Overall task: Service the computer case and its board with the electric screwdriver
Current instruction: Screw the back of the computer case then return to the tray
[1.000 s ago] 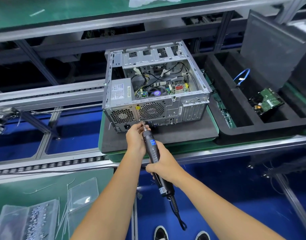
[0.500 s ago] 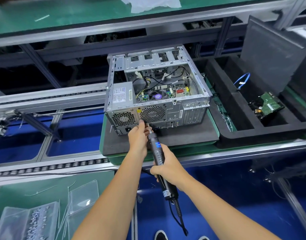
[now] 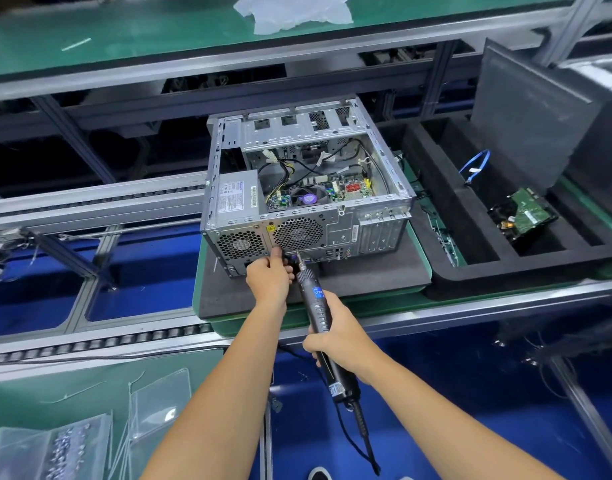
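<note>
The open grey computer case (image 3: 346, 233) lies on a black foam pad (image 3: 366, 275), rear panel toward me, with its green board (image 3: 335, 192) visible inside. My right hand (image 3: 339, 330) grips the black electric screwdriver (image 3: 315, 299) mid-body. Its bit tip touches the rear panel just below the large round fan grille (image 3: 297, 233). My left hand (image 3: 268, 278) is at the panel left of the bit, thumb tip against the case. Its curled fingers lie against the screwdriver's nose. Whether they pinch a screw is hidden.
A black foam tray (image 3: 446, 271) at the right holds a hard drive (image 3: 522, 216) and a blue cable (image 3: 477, 164). Clear bags of screws (image 3: 55, 452) lie on the green bench at lower left. Roller conveyor rails (image 3: 89, 337) run to the left. The screwdriver's cord hangs down.
Both hands and the screwdriver have shifted slightly right along the rear panel, so the bit now sits under the large fan grille. Both grips look the same.
</note>
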